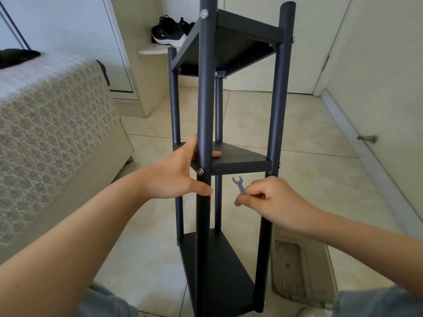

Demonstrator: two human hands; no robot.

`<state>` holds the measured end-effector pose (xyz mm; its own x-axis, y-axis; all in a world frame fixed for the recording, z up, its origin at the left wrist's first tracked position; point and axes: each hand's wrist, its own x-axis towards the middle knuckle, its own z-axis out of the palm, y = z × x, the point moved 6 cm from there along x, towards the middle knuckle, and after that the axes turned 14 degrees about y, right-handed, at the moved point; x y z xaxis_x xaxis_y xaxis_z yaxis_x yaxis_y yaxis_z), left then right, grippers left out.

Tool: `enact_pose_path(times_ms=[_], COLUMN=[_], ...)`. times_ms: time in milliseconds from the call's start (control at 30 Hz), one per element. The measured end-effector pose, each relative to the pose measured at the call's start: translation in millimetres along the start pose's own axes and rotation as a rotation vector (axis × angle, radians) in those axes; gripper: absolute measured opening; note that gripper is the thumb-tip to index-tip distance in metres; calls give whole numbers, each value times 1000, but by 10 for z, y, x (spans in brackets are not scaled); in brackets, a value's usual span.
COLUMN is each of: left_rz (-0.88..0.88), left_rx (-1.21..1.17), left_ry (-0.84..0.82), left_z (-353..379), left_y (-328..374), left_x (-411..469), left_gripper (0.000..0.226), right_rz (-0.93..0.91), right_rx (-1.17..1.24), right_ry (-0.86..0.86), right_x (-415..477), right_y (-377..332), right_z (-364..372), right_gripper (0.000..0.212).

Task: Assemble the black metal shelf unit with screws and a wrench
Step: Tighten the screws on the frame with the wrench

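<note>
The person has bare forearms (68, 236) and wears faded grey-blue trousers (107, 303) over both knees.

Tiled floor (309, 124), patterned bed (50, 115), white doors (309, 42).
</note>
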<state>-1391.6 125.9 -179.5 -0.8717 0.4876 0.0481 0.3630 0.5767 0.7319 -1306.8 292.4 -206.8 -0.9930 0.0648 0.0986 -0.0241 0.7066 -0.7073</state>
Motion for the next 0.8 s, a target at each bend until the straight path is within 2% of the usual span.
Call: enact_pose_path(times_ms=[200,367,533,800], left_rz=[44,51,44,6], left_rx=[51,52,46,20], left_ry=[20,20,29,20], left_z=[35,13,-43,-96], left_y=[77,81,55,3], left_x=[14,47,48,5], left_gripper=[104,100,94,96], right_rz=[93,126,130,46], right_rx=[2,147,151,155], right_ry=[-115,-73,-15,-28], right_x=[7,47,148,273], right_y=[79,21,23,-180], right_z=[257,353,320,414], right_gripper=[25,22,23,29])
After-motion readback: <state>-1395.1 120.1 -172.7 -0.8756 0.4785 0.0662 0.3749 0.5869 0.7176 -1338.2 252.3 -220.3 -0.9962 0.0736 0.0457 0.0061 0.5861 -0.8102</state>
